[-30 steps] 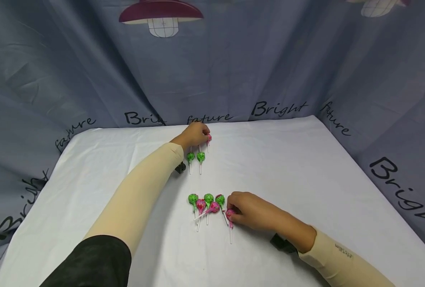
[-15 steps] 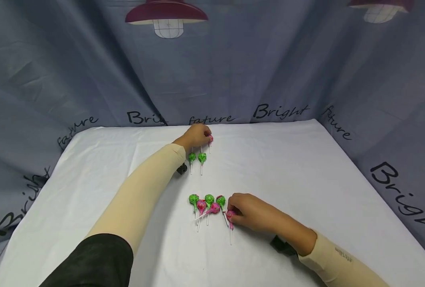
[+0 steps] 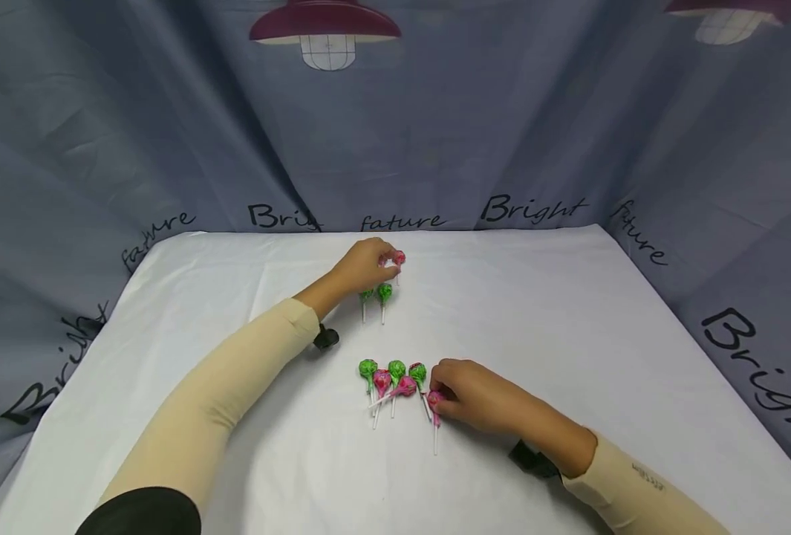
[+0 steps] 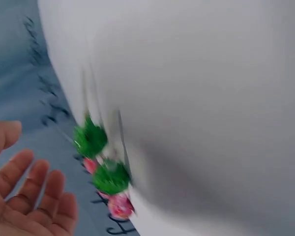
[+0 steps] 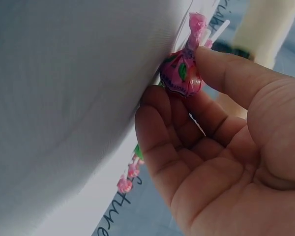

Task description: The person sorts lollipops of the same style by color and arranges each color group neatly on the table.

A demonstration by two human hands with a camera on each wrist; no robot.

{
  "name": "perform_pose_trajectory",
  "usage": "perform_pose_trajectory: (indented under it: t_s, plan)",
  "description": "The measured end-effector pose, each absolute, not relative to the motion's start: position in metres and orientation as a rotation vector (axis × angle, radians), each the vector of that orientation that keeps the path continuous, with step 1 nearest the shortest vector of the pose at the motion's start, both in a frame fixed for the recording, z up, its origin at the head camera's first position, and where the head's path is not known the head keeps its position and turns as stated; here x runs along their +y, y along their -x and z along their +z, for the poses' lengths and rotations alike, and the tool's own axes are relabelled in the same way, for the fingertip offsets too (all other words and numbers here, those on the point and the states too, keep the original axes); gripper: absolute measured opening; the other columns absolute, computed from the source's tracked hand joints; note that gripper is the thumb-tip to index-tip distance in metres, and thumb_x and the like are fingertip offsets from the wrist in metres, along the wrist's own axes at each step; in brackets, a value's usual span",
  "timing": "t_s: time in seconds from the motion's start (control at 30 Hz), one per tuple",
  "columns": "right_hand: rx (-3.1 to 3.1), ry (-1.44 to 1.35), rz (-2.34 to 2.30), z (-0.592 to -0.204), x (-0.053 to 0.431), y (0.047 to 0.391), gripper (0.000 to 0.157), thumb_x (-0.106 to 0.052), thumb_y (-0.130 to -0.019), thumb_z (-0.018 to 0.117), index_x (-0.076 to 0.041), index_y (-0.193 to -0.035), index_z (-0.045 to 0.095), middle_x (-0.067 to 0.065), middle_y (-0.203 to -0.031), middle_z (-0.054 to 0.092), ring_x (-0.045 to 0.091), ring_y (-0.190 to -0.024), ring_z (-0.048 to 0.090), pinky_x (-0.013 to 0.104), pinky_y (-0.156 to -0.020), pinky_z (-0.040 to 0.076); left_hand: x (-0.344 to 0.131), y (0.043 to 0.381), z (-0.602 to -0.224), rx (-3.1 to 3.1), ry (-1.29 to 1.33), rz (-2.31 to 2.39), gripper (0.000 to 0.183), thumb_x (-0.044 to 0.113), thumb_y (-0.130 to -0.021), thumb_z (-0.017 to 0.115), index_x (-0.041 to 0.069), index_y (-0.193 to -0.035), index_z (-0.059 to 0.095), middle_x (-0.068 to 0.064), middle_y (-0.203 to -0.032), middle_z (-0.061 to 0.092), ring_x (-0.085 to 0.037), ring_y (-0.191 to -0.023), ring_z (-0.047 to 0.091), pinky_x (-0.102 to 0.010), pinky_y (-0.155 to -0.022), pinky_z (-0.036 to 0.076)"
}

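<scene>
At the far side of the table, my left hand (image 3: 368, 265) is over the back row of lollipops, thumb and fingers apart. The left wrist view shows the fingers (image 4: 33, 189) loosely bent with nothing between them. Just past its fingertips lies a pink lollipop (image 3: 399, 257). Two green lollipops (image 3: 385, 292) lie on the near side of that hand, one partly covered by it. My right hand (image 3: 478, 394) pinches a pink lollipop (image 5: 182, 76) by its wrapped head between thumb and fingers, its stick pointing toward me in the head view.
Left of the right hand, green lollipops (image 3: 368, 368) and pink lollipops (image 3: 382, 382) lie in a loose cluster, some sticks crossing. White cloth (image 3: 535, 297) covers the table. A grey printed curtain (image 3: 435, 111) hangs behind its far edge.
My left hand has let go of the far pink lollipop, spread its fingers and drawn back slightly toward me. The right hand keeps its pinch in place. The head view has shifted slightly.
</scene>
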State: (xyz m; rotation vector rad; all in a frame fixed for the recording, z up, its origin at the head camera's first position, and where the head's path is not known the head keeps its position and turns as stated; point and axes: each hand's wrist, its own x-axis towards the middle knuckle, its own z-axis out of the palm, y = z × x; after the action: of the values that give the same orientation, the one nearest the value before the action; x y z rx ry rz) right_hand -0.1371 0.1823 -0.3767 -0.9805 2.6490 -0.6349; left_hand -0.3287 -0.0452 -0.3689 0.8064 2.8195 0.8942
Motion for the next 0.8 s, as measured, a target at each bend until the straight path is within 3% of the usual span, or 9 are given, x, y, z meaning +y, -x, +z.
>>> perform_pose_trajectory:
  t_s: [0.33, 0.57, 0.8]
  plan:
    - [2.642, 0.946, -0.647, -0.375, 0.180, 0.137, 0.015, -0.011, -0.088, 0.075, -0.015, -0.088, 0.060, -0.010, -0.080, 0.050, 0.008, -0.072, 0.047, 0.025, -0.064, 0.043, -0.094, 0.231, -0.372, 2.654, -0.905, 0.896, 0.031, 0.023, -0.090, 0.074, 0.004, -0.115, 0.071, -0.006, -0.111, 0.068, -0.019, -0.099, 0.062, -0.033, -0.084, 0.051]
    - [2.645, 0.936, -0.649, -0.375, 0.181, 0.137, 0.016, -0.012, -0.088, 0.075, -0.015, -0.088, 0.060, -0.010, -0.080, 0.050, 0.009, -0.072, 0.047, 0.026, -0.064, 0.042, -0.100, 0.206, -0.379, 2.564, -0.889, 0.840, 0.024, 0.023, -0.087, 0.076, 0.009, -0.107, 0.074, 0.002, -0.100, 0.067, -0.012, -0.085, 0.059, -0.029, -0.077, 0.049]
    - [2.634, 0.943, -0.649, -0.374, 0.180, 0.137, 0.017, -0.012, -0.088, 0.076, -0.015, -0.088, 0.059, -0.010, -0.078, 0.049, 0.009, -0.072, 0.046, 0.026, -0.063, 0.041, -0.101, 0.199, -0.383, 2.509, -0.898, 0.896, 0.011, 0.014, -0.087, 0.076, 0.012, -0.098, 0.074, 0.006, -0.094, 0.067, -0.007, -0.082, 0.060, -0.026, -0.075, 0.050]
